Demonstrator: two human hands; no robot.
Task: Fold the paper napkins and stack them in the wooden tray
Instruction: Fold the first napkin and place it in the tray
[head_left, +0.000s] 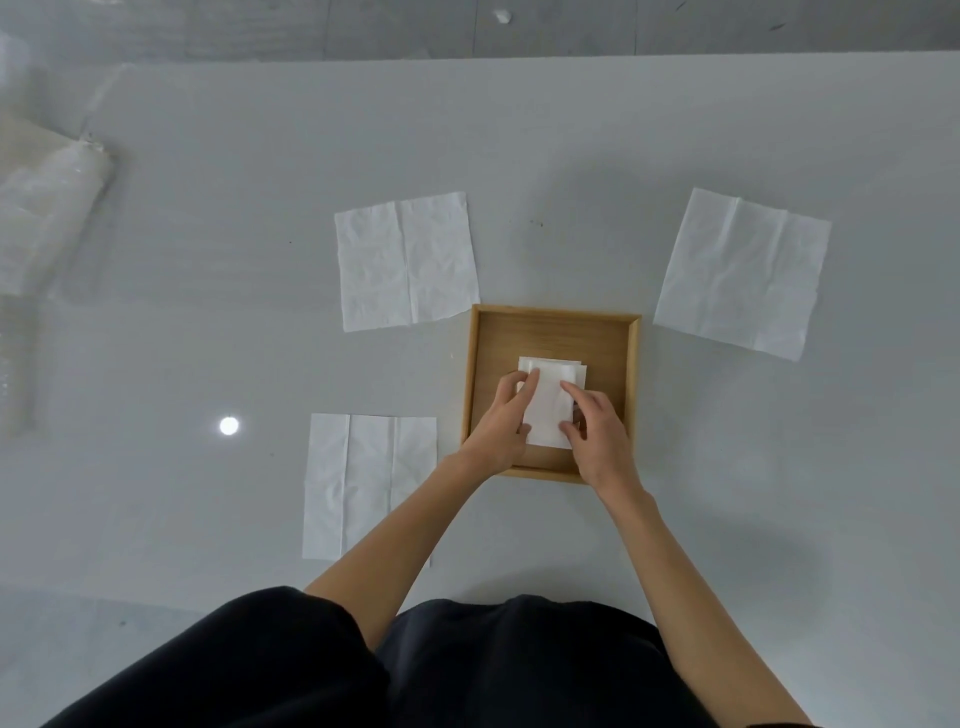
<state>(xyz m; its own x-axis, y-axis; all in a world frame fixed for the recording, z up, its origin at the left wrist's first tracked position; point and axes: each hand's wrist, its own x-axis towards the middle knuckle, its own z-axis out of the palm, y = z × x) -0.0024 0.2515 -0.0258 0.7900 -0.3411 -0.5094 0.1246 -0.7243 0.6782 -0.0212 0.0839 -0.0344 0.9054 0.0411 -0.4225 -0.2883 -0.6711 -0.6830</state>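
Near edge: person's dark clothing, both forearms reaching fwd over the bench (208, 208).

Near-left: flat napkin #1 (363, 483), unfolded, creases showing, its right part under the left forearm. Not started.

Centre: wooden tray (556, 313), square, light wood. Both hands inside it.
- left grip (501, 426): fingers curled over the left edge of the folded napkin (545, 410), thumb on its near part; clamped on it.
- right grip (597, 431): same on the right edge, fingers on top, thumb at the near side; clamped on it.
- Folded napkin sits in the near half of the tray. Can't tell whether it is fully down or just above the layer below.
- Lower layer (550, 360) peeks out at the far and right edges, slightly offset. So at least one folded piece is already underneath; exact count not readable.

Far-left of tray: flat napkin #2 (408, 262), unfolded, corner just beside the tray's far-left corner.
Far-right: flat napkin #3 (743, 275), unfolded, tilted, apart from the tray.

Far left edge: plastic-wrapped roll (47, 208), blurred.

Status (est.): stack begun, current piece being seated and squared. 3 napkins left to fold and stack; roughly under halfway.
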